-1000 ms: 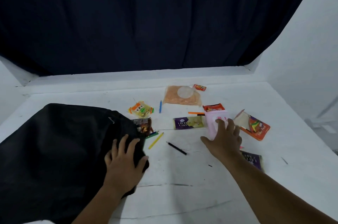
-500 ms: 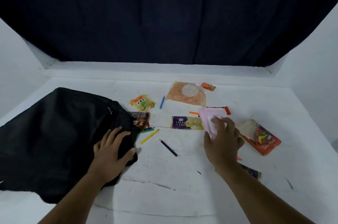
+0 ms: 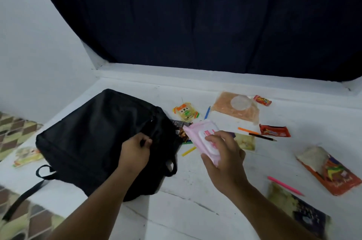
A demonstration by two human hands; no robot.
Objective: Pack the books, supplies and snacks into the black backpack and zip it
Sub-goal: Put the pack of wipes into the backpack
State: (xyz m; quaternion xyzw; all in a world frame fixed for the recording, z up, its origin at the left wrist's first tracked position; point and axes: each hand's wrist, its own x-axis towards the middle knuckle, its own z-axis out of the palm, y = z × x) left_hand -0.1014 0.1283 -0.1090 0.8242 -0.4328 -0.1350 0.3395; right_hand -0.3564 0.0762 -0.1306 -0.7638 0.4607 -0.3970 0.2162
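The black backpack (image 3: 94, 138) lies flat on the white table (image 3: 176, 206) at the left. My left hand (image 3: 135, 151) pinches the bag's fabric near its zip on the right side. My right hand (image 3: 223, 157) holds a pink wipes pack (image 3: 199, 132) in the air just right of the bag. Snacks lie scattered to the right: a yellow packet (image 3: 185, 112), an orange powder bag (image 3: 235, 108), a red wrapper (image 3: 274, 131), an orange-and-white packet (image 3: 329, 169), a purple cake packet (image 3: 244, 142). Pencils and crayons lie among them, one yellow (image 3: 189, 151), one pink (image 3: 285, 186).
A dark curtain (image 3: 195, 24) hangs behind the table. A dark packet (image 3: 301, 212) lies at the near right edge. Another snack packet (image 3: 27, 156) sits left of the bag at the table edge. Patterned floor (image 3: 15, 130) shows at the left.
My right hand lifted the pink wipes pack off the table and carried it left toward the backpack. My left hand went from lying flat on the bag to pinching its fabric.
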